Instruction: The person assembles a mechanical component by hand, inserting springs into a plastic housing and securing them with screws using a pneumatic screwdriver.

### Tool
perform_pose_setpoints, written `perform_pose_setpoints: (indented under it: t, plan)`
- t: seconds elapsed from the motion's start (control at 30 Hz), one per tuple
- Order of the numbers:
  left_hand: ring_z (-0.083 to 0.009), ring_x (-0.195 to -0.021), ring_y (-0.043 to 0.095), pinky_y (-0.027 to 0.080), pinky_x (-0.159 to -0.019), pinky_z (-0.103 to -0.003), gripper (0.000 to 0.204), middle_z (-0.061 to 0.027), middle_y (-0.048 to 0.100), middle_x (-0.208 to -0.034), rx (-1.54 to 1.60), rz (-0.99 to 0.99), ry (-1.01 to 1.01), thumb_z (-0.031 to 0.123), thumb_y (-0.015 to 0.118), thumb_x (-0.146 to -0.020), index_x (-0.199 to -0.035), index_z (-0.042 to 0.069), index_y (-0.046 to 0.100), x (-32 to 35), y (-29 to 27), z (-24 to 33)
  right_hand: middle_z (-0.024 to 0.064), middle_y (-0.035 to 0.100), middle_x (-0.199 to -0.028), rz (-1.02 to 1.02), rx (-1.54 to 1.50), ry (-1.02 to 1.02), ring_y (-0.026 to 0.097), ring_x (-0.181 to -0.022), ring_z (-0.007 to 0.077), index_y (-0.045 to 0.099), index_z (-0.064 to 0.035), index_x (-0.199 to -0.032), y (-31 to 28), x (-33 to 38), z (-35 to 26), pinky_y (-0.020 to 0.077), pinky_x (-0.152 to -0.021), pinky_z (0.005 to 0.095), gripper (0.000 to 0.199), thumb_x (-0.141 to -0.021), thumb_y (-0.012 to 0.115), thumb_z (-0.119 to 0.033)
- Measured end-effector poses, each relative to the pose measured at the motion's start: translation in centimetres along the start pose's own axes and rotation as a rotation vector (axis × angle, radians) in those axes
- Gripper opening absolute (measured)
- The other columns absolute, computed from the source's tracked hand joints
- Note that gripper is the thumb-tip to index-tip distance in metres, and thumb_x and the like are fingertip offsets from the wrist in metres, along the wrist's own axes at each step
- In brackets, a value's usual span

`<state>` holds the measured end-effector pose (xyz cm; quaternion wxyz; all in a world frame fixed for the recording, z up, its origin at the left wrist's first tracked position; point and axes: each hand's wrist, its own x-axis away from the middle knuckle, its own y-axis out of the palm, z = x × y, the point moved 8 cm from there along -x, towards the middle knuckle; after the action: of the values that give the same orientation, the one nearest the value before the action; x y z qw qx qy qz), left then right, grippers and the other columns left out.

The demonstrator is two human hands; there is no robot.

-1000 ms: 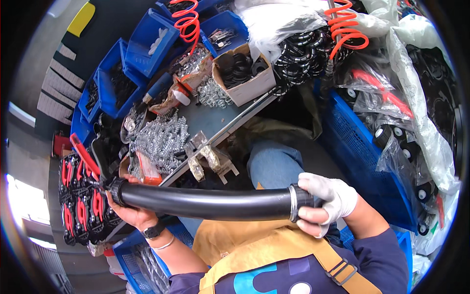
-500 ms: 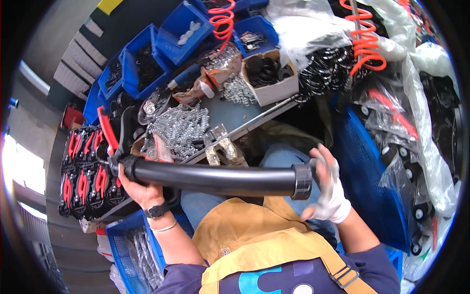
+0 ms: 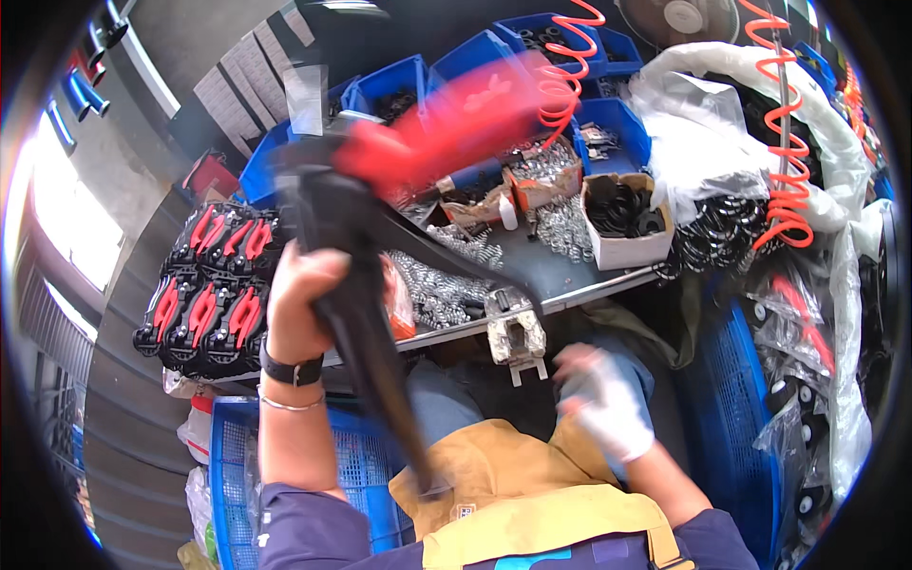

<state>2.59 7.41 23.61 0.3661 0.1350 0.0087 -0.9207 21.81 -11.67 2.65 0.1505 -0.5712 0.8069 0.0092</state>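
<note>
My left hand (image 3: 309, 285) is closed around a black tubular frame (image 3: 356, 294), raised over the near left of the bench. A long red part (image 3: 446, 119) sticks out from its upper end towards the far right. Black arms run from the same joint, one down towards my lap and one out over the bench. Motion smears the frame, so its exact kind is hard to make out. My right hand (image 3: 603, 404), in a white glove, hangs above my thigh with thumb and fingers apart. It holds nothing and is away from the frame.
A metal fixture (image 3: 516, 337) sits at the bench's front edge. Piles of springs (image 3: 432, 290), a carton of black rings (image 3: 627, 218) and blue bins (image 3: 389, 90) cover the bench. Black-and-red parts (image 3: 214, 285) are stacked left. Blue crates (image 3: 228, 446) flank me; red coiled hoses (image 3: 788, 161) hang overhead.
My left hand has lifted and swung the frame from lying across my lap to steeply tilted, its red part now pointing right. My right hand has dropped slightly. My view has shifted left.
</note>
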Motion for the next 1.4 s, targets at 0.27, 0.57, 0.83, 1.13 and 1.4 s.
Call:
perform_pose_setpoints:
  t: [0.27, 0.57, 0.83, 1.13, 1.4]
  plan:
    - [-0.0335, -0.098, 0.066, 0.051, -0.086, -0.038, 0.073, -0.0206, 0.066, -0.107, -1.018, -0.675, -0.153, 0.027, 0.077, -0.069, -0.132, 0.003, 0.050, 3.5, 10.5, -4.7, 0.0056, 0.063, -0.119, -1.030, -0.496, 0.268, 0.054, -0.110, 0.0164, 0.052, -0.0078, -0.137, 5.8, -3.3, -3.9, 0.0461, -0.093, 0.0340, 0.073, -0.073, 0.085, -0.024]
    - [-0.0233, -0.104, 0.064, 0.048, -0.092, -0.034, 0.077, -0.0161, 0.064, -0.115, -0.862, -0.669, -0.226, 0.027, 0.080, -0.070, -0.133, -0.003, 0.046, 4.0, 8.3, -6.0, 0.0008, 0.062, -0.097, -0.980, -0.571, 0.273, 0.056, -0.087, 0.0077, 0.058, -0.0044, -0.121, 5.9, -3.2, -5.0, 0.0477, -0.071, 0.0272, 0.054, -0.080, 0.080, -0.031]
    - [-0.0364, -0.095, 0.066, 0.051, -0.086, -0.039, 0.084, -0.0231, 0.066, -0.104, -0.763, -0.640, -0.211, 0.035, 0.074, -0.071, -0.138, -0.003, 0.040, 4.4, 8.1, -7.7, -0.0011, 0.056, -0.084, -0.945, -0.501, 0.345, 0.051, -0.076, 0.0082, 0.061, -0.0043, -0.110, 5.6, -1.8, -2.0, 0.0445, -0.066, 0.0260, 0.043, -0.083, 0.077, -0.033]
    - [-0.0240, -0.103, 0.064, 0.049, -0.093, -0.034, 0.083, -0.0170, 0.065, -0.113, -0.807, -0.563, -0.339, 0.030, 0.077, -0.071, -0.138, -0.003, 0.042, 4.4, 6.3, -8.7, 0.0137, 0.068, -0.102, -0.273, -0.526, 0.304, 0.065, -0.095, 0.0194, 0.061, -0.0012, -0.119, -3.9, -9.5, -3.5, 0.0528, -0.084, 0.0344, 0.046, -0.092, 0.063, -0.039]
    - [-0.0282, -0.100, 0.066, 0.051, -0.090, -0.035, 0.080, -0.0163, 0.067, -0.109, -0.844, -0.553, -0.375, 0.035, 0.078, -0.072, -0.135, -0.002, 0.043, 3.4, 8.8, -12.0, 0.0095, 0.067, -0.106, -0.129, -0.170, 0.090, 0.060, -0.099, 0.0162, 0.056, 0.0027, -0.130, -2.0, -8.0, -6.1, 0.0456, -0.088, 0.0288, 0.063, -0.098, 0.050, -0.051]
